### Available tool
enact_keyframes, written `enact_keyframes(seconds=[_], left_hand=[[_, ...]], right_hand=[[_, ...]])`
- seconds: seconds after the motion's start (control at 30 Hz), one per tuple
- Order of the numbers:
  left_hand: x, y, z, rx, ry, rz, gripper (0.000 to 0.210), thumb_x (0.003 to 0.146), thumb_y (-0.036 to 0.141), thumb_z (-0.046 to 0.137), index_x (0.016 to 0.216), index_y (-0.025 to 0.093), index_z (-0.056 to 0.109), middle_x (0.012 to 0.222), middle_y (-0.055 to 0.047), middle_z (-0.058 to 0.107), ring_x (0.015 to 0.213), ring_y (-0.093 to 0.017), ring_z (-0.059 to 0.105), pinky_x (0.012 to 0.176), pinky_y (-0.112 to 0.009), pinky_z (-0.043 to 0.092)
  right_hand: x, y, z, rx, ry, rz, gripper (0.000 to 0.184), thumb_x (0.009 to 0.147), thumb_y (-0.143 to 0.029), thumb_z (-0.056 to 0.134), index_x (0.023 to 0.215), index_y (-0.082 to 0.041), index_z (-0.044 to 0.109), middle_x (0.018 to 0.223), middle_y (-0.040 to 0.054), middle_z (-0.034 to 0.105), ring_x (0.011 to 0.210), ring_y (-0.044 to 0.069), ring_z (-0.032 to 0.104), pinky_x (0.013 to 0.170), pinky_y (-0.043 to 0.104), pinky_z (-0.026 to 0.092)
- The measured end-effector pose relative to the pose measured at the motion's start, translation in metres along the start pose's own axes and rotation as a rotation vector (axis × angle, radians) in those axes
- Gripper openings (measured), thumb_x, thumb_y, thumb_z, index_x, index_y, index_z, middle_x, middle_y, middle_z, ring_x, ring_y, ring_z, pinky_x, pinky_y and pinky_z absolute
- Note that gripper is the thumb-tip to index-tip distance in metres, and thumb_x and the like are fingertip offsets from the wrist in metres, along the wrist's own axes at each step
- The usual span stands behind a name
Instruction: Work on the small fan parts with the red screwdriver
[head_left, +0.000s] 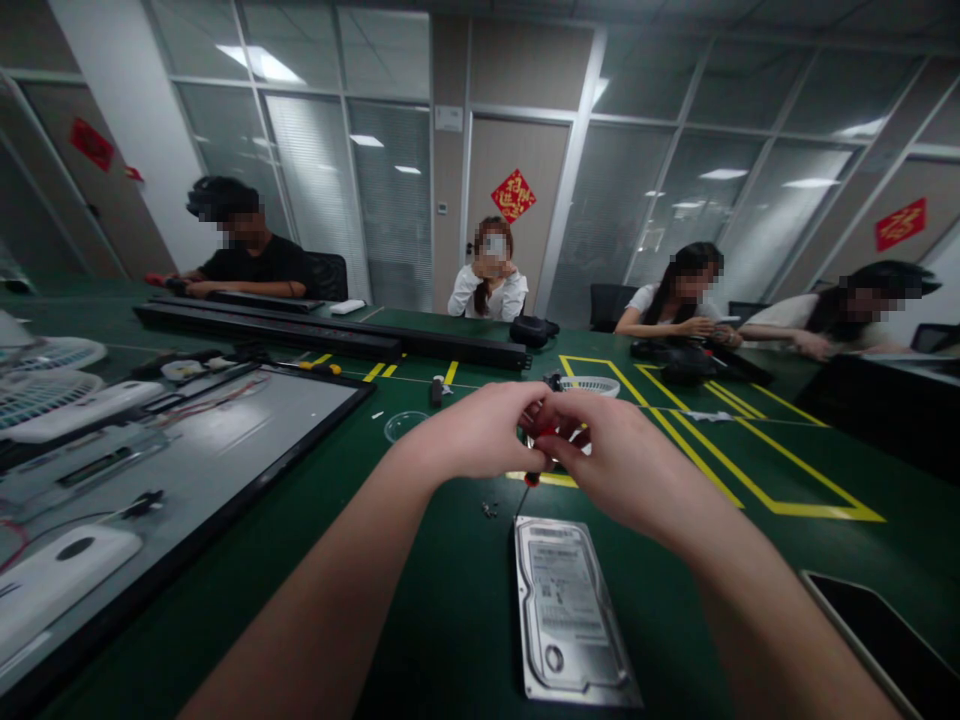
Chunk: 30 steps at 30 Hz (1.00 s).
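A silver hard drive [571, 610] lies label up on the green table, its long side running away from me. Over its far end, my left hand [491, 430] and my right hand [611, 440] meet with curled fingers around the red and black handle of a screwdriver [532, 480]. The thin shaft slants down to the drive's far left corner; whether the tip sits in a screw is too small to tell. Several small screws [490, 510] lie loose just left of that corner. My fingers hide most of the handle.
At left lies a large flat panel [247, 420] bearing white casings and wires. A clear round dish [406, 427] is beyond my left wrist. Long black bars [337, 330] cross the table farther back. A phone [877, 640] lies at right. Several people sit across the table.
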<state>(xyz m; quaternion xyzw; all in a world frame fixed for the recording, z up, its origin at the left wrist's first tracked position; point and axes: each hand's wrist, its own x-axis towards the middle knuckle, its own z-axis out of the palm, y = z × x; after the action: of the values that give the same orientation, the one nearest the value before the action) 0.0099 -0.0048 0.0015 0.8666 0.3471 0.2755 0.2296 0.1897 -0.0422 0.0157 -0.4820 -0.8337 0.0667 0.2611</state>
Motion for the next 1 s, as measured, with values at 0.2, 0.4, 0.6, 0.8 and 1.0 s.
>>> enact_keyframes(seconds=[0.2, 0.4, 0.6, 0.8, 1.0], left_hand=[[0.0024, -0.0041, 0.0032, -0.035, -0.001, -0.010, 0.040, 0.073, 0.018, 0.070, 0.112, 0.019, 0.066, 0.106, -0.005, 0.074, 0.091, -0.021, 0.068, 0.075, -0.030, 0.052], [0.0010, -0.0011, 0.0005, -0.021, -0.019, -0.015, 0.039, 0.071, 0.019, 0.072, 0.110, 0.019, 0.067, 0.105, -0.004, 0.074, 0.091, -0.021, 0.068, 0.074, -0.029, 0.052], [0.0004, -0.0001, 0.0009, -0.020, -0.014, -0.013, 0.041, 0.073, 0.018, 0.072, 0.113, 0.019, 0.067, 0.109, -0.006, 0.074, 0.092, -0.021, 0.069, 0.074, -0.029, 0.052], [0.0006, 0.0013, 0.0009, 0.012, -0.011, -0.024, 0.034, 0.071, 0.022, 0.075, 0.105, 0.018, 0.068, 0.100, -0.005, 0.074, 0.086, -0.021, 0.067, 0.070, -0.028, 0.050], [-0.0002, 0.0002, 0.0004, -0.006, -0.010, -0.012, 0.039, 0.075, 0.020, 0.073, 0.113, 0.019, 0.066, 0.107, -0.006, 0.074, 0.093, -0.021, 0.068, 0.073, -0.028, 0.052]], right_hand=[[-0.0003, -0.0036, -0.0024, 0.054, -0.003, 0.008, 0.019, 0.086, -0.007, 0.062, 0.093, -0.022, 0.072, 0.096, 0.0016, 0.077, 0.086, 0.019, 0.069, 0.073, 0.029, 0.044], [0.0009, -0.0002, 0.0012, 0.014, -0.003, -0.002, 0.010, 0.090, -0.015, 0.064, 0.087, -0.022, 0.071, 0.088, 0.0012, 0.074, 0.080, 0.018, 0.066, 0.069, 0.029, 0.043], [-0.0022, -0.0016, -0.0016, 0.054, -0.010, 0.003, 0.021, 0.088, -0.008, 0.060, 0.097, -0.023, 0.072, 0.099, 0.0022, 0.077, 0.088, 0.019, 0.069, 0.074, 0.028, 0.045], [-0.0012, -0.0027, -0.0019, 0.008, -0.003, 0.010, 0.010, 0.089, -0.015, 0.064, 0.087, -0.022, 0.071, 0.088, 0.0017, 0.075, 0.080, 0.019, 0.067, 0.068, 0.029, 0.042], [-0.0012, -0.0013, -0.0035, 0.065, -0.018, 0.015, 0.025, 0.087, -0.005, 0.059, 0.097, -0.023, 0.074, 0.101, 0.0026, 0.078, 0.090, 0.019, 0.069, 0.076, 0.028, 0.045]])
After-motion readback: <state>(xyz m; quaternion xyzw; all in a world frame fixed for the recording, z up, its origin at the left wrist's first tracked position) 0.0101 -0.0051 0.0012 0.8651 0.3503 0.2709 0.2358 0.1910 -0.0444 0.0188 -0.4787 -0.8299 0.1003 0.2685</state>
